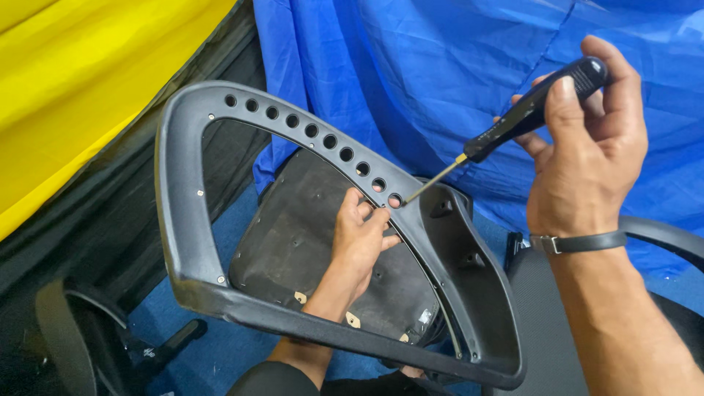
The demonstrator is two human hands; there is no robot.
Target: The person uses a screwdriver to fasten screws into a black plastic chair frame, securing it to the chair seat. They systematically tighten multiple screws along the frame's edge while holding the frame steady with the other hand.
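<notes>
Here, right hand grips screwdriver, tip in chair-back frame hole; left hand clasps frame's inner edge.

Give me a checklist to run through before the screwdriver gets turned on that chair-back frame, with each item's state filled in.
1. Right hand wrapped around the screwdriver handle: ok.
2. Tip at the end hole of the black frame: ok.
3. Tip seated in a screw head: cannot tell, too small.
4. Left hand reaching through the frame opening, fingers on the rail by that hole: ok.
5. Left fingers well away from the tip: not ok, right beside it.
6. Frame resting firmly: cannot tell, its lower edge is cut off.
</notes>
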